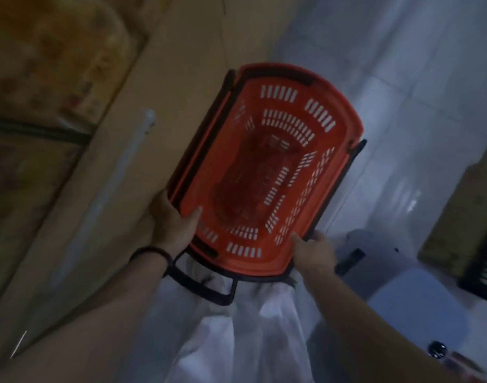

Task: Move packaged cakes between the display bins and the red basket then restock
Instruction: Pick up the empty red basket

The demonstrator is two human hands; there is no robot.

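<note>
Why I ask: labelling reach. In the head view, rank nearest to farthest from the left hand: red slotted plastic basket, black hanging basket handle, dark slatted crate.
1. Red slotted plastic basket: held by the left hand.
2. Black hanging basket handle: just below.
3. Dark slatted crate: far right edge.

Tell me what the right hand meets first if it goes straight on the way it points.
The basket: the right hand grips its near rim, so going on it would likely press into that slotted wall.
</note>
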